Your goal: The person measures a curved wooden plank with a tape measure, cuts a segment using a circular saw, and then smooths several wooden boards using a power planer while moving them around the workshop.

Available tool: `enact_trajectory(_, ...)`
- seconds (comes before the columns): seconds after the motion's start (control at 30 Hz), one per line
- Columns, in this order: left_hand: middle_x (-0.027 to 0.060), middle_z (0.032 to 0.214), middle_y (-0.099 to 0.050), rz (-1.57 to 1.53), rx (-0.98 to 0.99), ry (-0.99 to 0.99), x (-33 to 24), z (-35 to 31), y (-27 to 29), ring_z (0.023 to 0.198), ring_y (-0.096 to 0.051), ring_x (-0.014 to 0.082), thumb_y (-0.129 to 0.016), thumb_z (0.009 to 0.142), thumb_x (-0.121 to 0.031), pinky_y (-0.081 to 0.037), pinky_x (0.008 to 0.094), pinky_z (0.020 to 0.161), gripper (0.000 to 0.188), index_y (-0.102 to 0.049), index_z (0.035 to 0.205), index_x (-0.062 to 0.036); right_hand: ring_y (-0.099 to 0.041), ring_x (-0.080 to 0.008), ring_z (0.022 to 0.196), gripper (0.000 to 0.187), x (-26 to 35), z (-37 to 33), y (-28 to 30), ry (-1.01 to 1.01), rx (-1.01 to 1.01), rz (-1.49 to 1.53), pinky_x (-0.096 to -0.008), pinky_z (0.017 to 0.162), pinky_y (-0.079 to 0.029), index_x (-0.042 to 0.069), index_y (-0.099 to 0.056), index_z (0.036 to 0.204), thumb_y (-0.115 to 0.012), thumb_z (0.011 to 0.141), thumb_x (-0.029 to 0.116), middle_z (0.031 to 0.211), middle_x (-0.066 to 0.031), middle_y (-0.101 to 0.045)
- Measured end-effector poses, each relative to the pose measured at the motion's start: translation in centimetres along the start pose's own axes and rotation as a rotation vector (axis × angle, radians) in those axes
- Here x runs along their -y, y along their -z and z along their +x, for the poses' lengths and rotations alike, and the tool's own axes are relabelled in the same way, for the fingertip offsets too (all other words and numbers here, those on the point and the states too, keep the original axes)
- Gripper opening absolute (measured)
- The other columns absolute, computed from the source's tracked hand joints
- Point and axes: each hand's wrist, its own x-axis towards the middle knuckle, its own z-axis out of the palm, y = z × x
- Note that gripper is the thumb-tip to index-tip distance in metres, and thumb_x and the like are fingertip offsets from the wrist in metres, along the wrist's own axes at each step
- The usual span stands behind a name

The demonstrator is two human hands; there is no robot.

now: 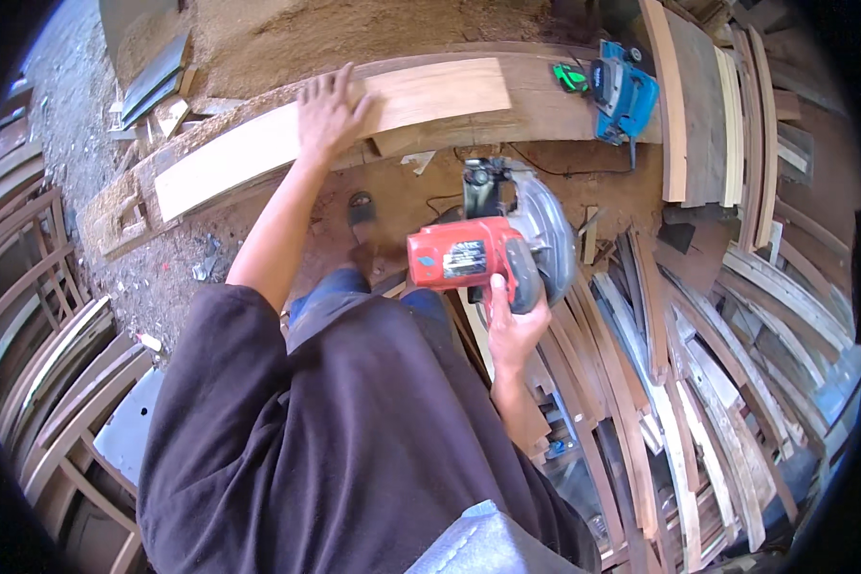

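My left hand [331, 115] lies flat on a pale wooden board [430, 93], fingers spread. The board rests lengthwise on a long, rough wooden bench [545, 113]. In my right hand [518, 323] is a red circular saw [471, 251], gripped by its black rear handle. The saw is held in the air on the near side of the bench, apart from the board, its grey blade guard [548, 230] toward the right. A blue power planer [626, 93] sits at the bench's right end, beside a small bright green tape measure [571, 78].
Long planks [674, 105] stand or lean past the bench's right end. Piled timber strips [641, 383] fill the right side, and wooden frames [48, 277] the left. Sawdust [287, 38] covers the ground beyond the bench. A thin cord [574, 173] runs below the planer.
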Motion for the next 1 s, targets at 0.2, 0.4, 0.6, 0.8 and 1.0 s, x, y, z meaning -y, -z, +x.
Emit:
enact_trajectory(0.2, 0.0157, 0.122, -0.065, 0.029, 0.12, 0.023, 0.5, -0.5, 0.7, 0.12, -0.06, 0.0345, -0.052, 0.101, -0.061, -0.043, 0.053, 0.103, 0.06, -0.064, 0.124, -0.0071, -0.074, -0.0299, 0.074, 0.028, 0.8, 3.5, -3.6, 0.088, 0.066, -0.044, -0.0405, 0.07, -0.056, -0.002, -0.07, 0.102, -0.082, 0.091, 0.021, 0.082, -0.0176, -0.074)
enact_trajectory(0.4, 0.0158, 0.117, -0.066, -0.001, 0.136, 0.044, 0.7, -0.2, 0.2, 0.117, -0.061, 0.0356, -0.05, 0.104, -0.053, -0.044, 0.0539, 0.101, 0.049, -0.064, 0.119, -0.0079, -0.074, -0.0434, 0.084, 0.03, 0.5, 6.8, -7.6, 0.209, 0.147, -0.08, -0.0461, 0.072, -0.057, -0.001, -0.069, 0.109, -0.079, 0.092, 0.022, 0.089, -0.0237, -0.074)
enact_trajectory(0.6, 0.0153, 0.117, -0.067, -0.007, 0.141, 0.045, 0.6, 0.1, 0.5, 0.117, -0.061, 0.0355, -0.051, 0.104, -0.052, -0.044, 0.0541, 0.101, 0.048, -0.064, 0.117, -0.0078, -0.073, -0.0464, 0.086, 0.029, 0.4, 6.0, -9.0, 0.21, 0.115, -0.093, -0.049, 0.072, -0.056, -0.001, -0.067, 0.109, -0.079, 0.091, 0.019, 0.091, -0.0251, -0.072)
enact_trajectory(0.8, 0.0156, 0.117, -0.067, 0.003, 0.16, 0.049, 0.7, 0.1, 0.4, 0.117, -0.061, 0.0357, -0.052, 0.103, -0.052, -0.044, 0.0539, 0.1, 0.049, -0.064, 0.117, -0.0072, -0.073, -0.0463, 0.087, 0.029, 0.7, 7.0, -9.3, 0.189, 0.135, -0.118, -0.0481, 0.073, -0.056, -0.001, -0.067, 0.109, -0.079, 0.091, 0.017, 0.092, -0.0258, -0.073)
enact_trajectory(1.0, 0.0158, 0.116, -0.066, 0.003, 0.184, 0.046, 0.6, 0.3, 0.9, 0.116, -0.061, 0.0359, -0.052, 0.103, -0.052, -0.044, 0.0541, 0.098, 0.048, -0.064, 0.117, -0.0078, -0.072, -0.0467, 0.086, 0.028, 1.1, 7.4, -8.9, 0.172, 0.173, -0.099, -0.0484, 0.072, -0.056, -0.001, -0.065, 0.107, -0.079, 0.091, 0.017, 0.089, -0.0252, -0.072)
